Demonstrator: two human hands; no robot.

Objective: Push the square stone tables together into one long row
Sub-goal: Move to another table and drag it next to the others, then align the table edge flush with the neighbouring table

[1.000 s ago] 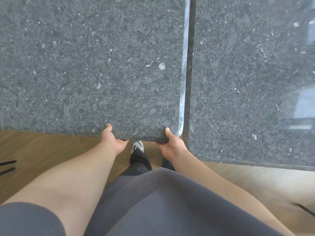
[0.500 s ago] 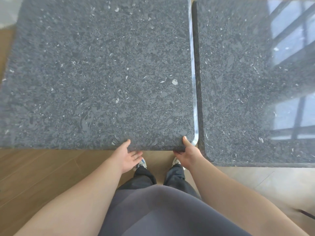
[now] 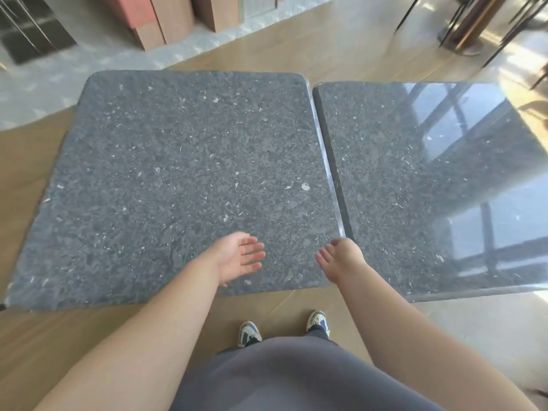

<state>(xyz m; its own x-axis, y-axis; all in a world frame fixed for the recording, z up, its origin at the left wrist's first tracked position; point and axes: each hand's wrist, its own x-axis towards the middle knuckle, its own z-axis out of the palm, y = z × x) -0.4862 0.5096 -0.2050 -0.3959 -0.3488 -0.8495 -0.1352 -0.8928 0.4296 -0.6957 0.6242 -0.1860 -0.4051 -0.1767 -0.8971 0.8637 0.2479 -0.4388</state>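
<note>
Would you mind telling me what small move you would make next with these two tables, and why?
I would probably take the left table by its near edge and nudge it slightly rightward. A thin dark seam shows between it and the right table, and their near edges look a little out of line. Both the left hand and right hand are open above the top, gripping nothing.

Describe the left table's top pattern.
The left stone table has a dark grey top, mottled with lighter grey patches and small white flecks; the head view shows it.
</note>
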